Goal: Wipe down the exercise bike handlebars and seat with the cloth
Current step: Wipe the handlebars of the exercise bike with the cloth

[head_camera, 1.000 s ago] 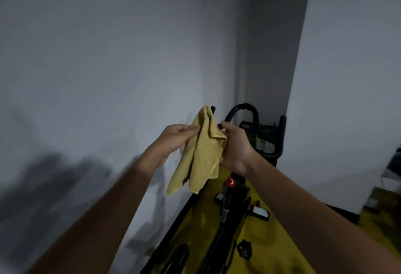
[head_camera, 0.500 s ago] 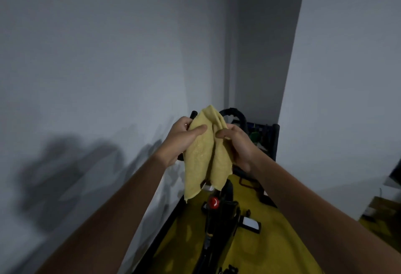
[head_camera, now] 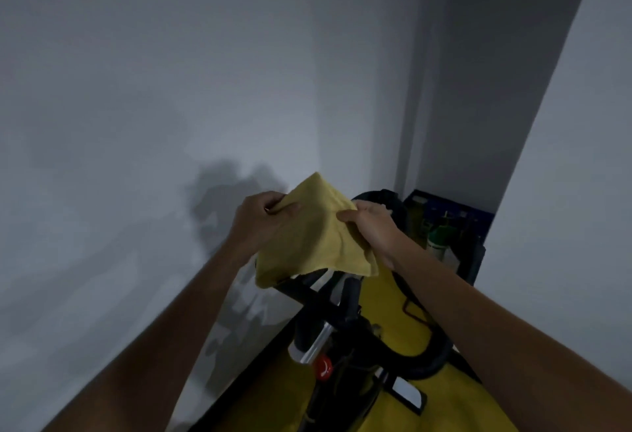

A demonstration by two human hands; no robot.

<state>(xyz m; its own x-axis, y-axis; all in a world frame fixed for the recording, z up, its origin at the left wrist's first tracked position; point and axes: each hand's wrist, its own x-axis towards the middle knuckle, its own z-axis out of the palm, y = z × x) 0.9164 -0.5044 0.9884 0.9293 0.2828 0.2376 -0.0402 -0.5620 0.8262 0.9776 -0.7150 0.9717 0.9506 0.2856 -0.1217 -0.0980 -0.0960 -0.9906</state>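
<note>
Yellow cloth [head_camera: 316,233] held up in both hands, spread between them over the far end of the bike [head_camera: 337,336]. Left hand [head_camera: 265,218] pinches the cloth's upper left edge, thumb on the near face and fingers curled behind. Right hand [head_camera: 371,226] grips the right side, thumb pressed flat on the near face, fingers wrapped behind the fabric. Cloth peaks at the top between the hands and hangs in loose folds; its lower edge drapes just over the black handlebar [head_camera: 432,353] area, contact there can't be confirmed. Handlebar curves off to the right below the right forearm, another black loop shows behind the cloth at the far side. Silver post [head_camera: 313,342] and red knob [head_camera: 323,367] sit lower on the frame, near centre. Seat is out of view. Bike stands on a yellow mat [head_camera: 386,298] with a dark border. Grey wall [head_camera: 154,89] on the left carries the arms' shadow. Far right corner: a dark crate [head_camera: 455,223] with a green bottle [head_camera: 438,240] in it, details too dim to read.
</note>
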